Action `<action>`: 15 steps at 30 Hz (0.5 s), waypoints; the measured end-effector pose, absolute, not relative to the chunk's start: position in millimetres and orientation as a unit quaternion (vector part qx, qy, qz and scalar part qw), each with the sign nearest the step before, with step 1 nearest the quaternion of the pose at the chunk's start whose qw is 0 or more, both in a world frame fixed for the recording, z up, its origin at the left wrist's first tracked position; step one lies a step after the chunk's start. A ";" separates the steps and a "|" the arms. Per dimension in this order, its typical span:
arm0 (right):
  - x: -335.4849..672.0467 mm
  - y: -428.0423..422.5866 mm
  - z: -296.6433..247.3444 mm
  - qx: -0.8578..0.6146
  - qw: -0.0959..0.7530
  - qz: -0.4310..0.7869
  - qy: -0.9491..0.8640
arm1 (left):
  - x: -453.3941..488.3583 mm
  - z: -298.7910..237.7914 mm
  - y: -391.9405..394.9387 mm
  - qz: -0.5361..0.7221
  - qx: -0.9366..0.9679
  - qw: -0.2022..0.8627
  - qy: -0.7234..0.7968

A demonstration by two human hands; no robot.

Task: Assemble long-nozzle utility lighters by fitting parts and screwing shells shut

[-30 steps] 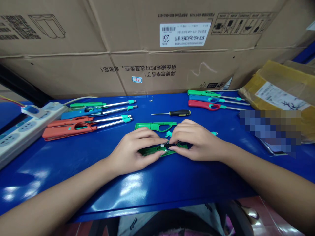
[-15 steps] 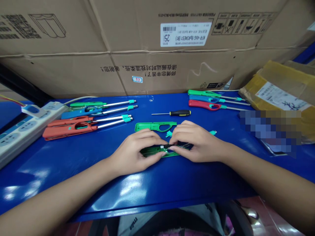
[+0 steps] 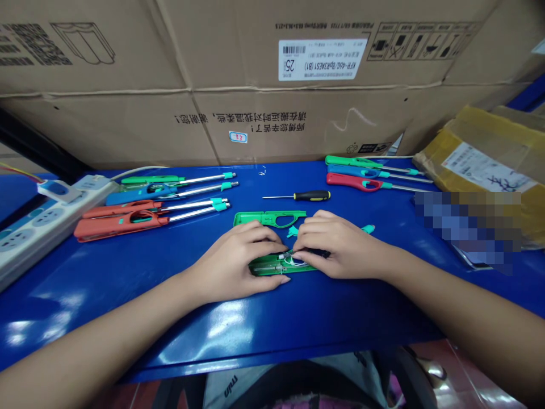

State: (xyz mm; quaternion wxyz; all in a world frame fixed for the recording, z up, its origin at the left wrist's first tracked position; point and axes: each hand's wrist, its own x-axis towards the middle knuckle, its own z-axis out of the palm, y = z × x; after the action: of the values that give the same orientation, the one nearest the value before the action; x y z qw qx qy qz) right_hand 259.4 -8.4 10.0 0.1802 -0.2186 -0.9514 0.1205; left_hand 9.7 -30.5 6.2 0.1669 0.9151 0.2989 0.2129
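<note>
An opened green lighter shell (image 3: pixel 266 266) lies on the blue table, with a clear part and a white wire (image 3: pixel 293 262) inside. My left hand (image 3: pixel 232 261) grips its left end, fingers along the far edge and thumb along the near edge. At the right end, my right hand (image 3: pixel 340 244) has thumb and index finger pinched on a small dark part, mostly hidden by the fingers. Just beyond lies the other green shell half (image 3: pixel 255 218). A small teal piece (image 3: pixel 292 231) sits by my right fingers, and a teal tip (image 3: pixel 368 229) shows behind that hand.
A screwdriver (image 3: pixel 312 196) lies further back. Several lighters with opened casings, one orange (image 3: pixel 123 227), rest at left beside a power strip (image 3: pixel 46 218). More lighters, one red (image 3: pixel 351 181), lie at right near a taped parcel (image 3: pixel 489 165). A large cardboard box (image 3: pixel 238 68) stands behind.
My left thumb and fingers have spread apart and moved off the small part, baring more of the shell's inside. My right hand stays nearly in place, still pinching.
</note>
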 end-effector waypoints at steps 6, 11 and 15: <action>259.8 -7.8 9.4 -0.200 0.191 0.089 -0.957 | 8.1 6.8 -29.9 0.209 0.915 0.160 0.306; 259.4 -6.7 8.4 -0.207 0.177 0.091 -0.958 | 9.2 6.3 -30.7 0.223 0.907 0.195 0.300; 258.2 -6.6 6.9 -0.216 0.178 0.106 -0.954 | 11.7 3.0 -31.9 0.244 0.894 0.232 0.296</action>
State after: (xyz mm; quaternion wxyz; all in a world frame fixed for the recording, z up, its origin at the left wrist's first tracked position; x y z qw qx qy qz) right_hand 258.2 -6.6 6.9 0.1781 -0.2165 -0.9540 0.1063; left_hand 11.7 -31.9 3.0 0.2319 0.8939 0.2960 0.2442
